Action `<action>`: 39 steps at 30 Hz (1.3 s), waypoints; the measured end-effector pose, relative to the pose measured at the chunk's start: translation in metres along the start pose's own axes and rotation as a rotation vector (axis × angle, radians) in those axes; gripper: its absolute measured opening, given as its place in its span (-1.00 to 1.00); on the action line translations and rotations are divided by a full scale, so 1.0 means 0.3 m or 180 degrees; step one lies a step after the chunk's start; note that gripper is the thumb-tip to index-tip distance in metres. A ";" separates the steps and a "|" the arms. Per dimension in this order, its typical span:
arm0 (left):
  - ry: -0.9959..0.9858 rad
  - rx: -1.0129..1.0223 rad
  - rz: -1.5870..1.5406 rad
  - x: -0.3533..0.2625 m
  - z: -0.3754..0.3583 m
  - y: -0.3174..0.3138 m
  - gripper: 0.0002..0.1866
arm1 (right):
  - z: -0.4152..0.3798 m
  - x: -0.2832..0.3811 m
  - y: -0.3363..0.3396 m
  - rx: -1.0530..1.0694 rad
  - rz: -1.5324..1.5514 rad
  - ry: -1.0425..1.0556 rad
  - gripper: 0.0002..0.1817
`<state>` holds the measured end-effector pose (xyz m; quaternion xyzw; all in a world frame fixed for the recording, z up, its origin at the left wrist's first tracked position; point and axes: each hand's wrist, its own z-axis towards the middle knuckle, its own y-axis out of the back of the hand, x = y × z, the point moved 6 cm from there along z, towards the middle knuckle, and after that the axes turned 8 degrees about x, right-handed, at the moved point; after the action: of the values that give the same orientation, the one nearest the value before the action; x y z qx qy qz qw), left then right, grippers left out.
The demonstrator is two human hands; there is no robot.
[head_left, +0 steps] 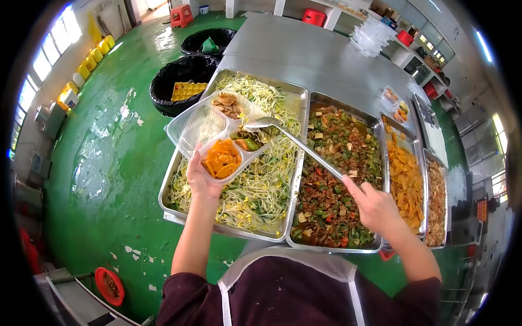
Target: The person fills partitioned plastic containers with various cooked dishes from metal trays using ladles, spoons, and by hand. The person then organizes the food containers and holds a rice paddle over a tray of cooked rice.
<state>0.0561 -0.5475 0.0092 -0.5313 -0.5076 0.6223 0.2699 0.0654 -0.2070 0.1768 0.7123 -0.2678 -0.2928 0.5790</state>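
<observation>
Left fingers [194, 161]: I see them curled, partly hidden, under the meal box [190, 129].
Right fingers [353, 187]: wrapped round the spoon handle [310, 150].
Spoon bowl [261, 123]: beyond right fingers, over the meal box.
Sprout tray [295, 105]: beneath left fingers.

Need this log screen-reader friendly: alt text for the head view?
The left hand holds a clear, divided box of food over a tray of bean sprouts; the right hand holds a long spoon, its bowl at the box. Three more trays stand to the right.
</observation>
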 end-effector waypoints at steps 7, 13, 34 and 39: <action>-0.0015 0.0202 -0.0012 -0.035 -0.030 0.001 -0.35 | 0.035 0.019 -0.084 0.0032 0.1784 0.0035 -0.34; -0.0138 0.0044 0.0287 -0.129 -0.082 0.050 -0.40 | 0.100 0.031 -0.171 -0.0131 0.1550 -0.0501 -0.38; 0.0013 0.0043 0.0600 -0.388 -0.142 -0.009 -0.39 | -0.166 0.151 -0.192 0.1790 0.7216 -0.1105 -0.42; 0.0093 0.0127 0.0704 -0.337 -0.148 -0.032 -0.33 | -0.181 0.153 -0.125 0.1603 0.7029 -0.0879 -0.38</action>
<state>0.1249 -0.6174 0.0607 -0.5876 -0.4294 0.6505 0.2174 0.1380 -0.1967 0.1435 0.1451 -0.8607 0.3626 0.3265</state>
